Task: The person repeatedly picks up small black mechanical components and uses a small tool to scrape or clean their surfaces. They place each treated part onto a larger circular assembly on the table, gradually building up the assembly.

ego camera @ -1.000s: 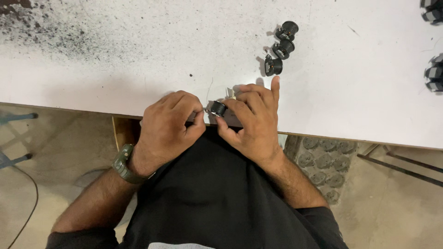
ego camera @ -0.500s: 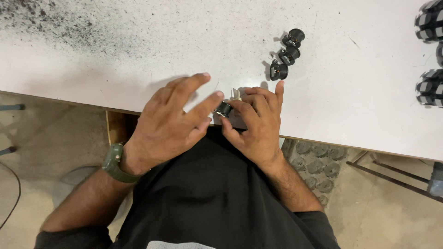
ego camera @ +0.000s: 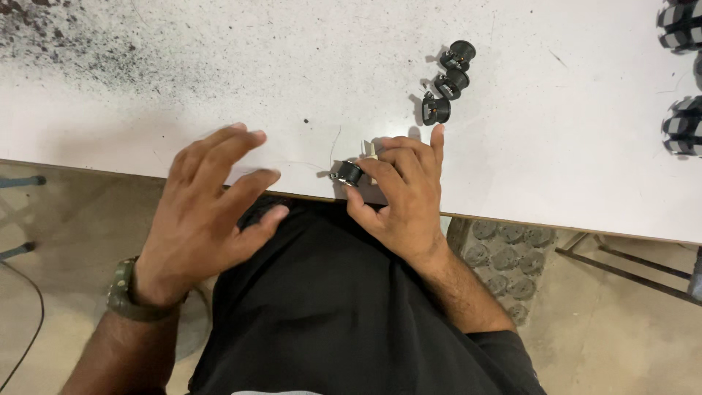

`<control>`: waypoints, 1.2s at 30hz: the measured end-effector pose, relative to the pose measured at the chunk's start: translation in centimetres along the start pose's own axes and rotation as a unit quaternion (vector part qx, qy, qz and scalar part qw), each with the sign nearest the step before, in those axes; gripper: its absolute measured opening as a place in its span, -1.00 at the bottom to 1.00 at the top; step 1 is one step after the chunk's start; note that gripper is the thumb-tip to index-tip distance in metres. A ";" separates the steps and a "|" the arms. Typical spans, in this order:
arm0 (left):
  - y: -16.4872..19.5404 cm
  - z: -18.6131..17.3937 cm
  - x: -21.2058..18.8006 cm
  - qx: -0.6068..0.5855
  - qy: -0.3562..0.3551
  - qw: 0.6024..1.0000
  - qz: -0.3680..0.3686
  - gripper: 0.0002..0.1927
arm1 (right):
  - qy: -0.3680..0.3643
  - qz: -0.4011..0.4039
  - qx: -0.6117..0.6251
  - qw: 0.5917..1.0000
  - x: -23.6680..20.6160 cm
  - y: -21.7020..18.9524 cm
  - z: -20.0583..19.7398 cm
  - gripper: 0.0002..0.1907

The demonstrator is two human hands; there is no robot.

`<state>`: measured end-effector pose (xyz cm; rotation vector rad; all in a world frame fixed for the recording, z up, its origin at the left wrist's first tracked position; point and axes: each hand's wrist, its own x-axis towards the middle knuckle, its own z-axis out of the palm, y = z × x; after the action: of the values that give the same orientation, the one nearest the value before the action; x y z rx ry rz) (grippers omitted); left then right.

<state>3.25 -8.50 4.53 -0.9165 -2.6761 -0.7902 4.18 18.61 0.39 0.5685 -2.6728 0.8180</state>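
Black and small, a round plastic part [ego camera: 346, 174] sits pinched under the fingertips of the right hand [ego camera: 404, 194] at the near edge of the white table [ego camera: 219, 95], close to the middle of the scene. That hand's fingers curl narrowly around the part, the index finger stretched out toward the far side, and a pale bit of something shows just behind the knuckles, too hidden to tell what it is. To the left, the left hand [ego camera: 208, 219] hovers with its fingers spread wide and nothing in it, its fingertips over the table's near edge and its palm above the black shirt [ego camera: 322, 314]. A dark green watch [ego camera: 128, 292] wraps that wrist.

Farther off, just beyond the right index finger, three more small black parts [ego camera: 447, 82] lie in a short slanting row, close together. At the far right edge, black-and-white ribbed pieces [ego camera: 681, 124] are partly cut off by the frame. Dark speckled dust [ego camera: 66, 44] covers the far left corner of the tabletop. Below the table on the right, a patterned floor mat [ego camera: 504, 256] shows beside a metal frame.
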 end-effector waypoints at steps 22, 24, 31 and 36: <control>3.2 5.6 2.7 -0.271 -0.012 0.940 -0.210 -0.89 | 0.028 -0.019 0.014 0.999 -0.5 -0.1 -0.4 -0.60; 3.1 6.1 2.6 -0.276 -0.008 0.940 -0.202 -0.88 | 0.084 -0.038 0.043 0.995 -1.5 -0.4 -0.4 -0.74; 3.3 6.5 2.1 -0.312 0.015 0.930 -0.192 -0.89 | 0.085 -0.033 0.126 0.988 -3.4 -1.3 1.9 -0.72; 3.1 6.8 2.0 -0.316 -0.004 0.927 -0.202 -0.89 | 0.087 -0.033 0.099 0.991 -3.4 -1.4 1.9 -0.69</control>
<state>3.40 -1.71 0.86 -0.4521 -2.6767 -1.8127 7.46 17.43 -1.75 0.5986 -2.4190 1.0698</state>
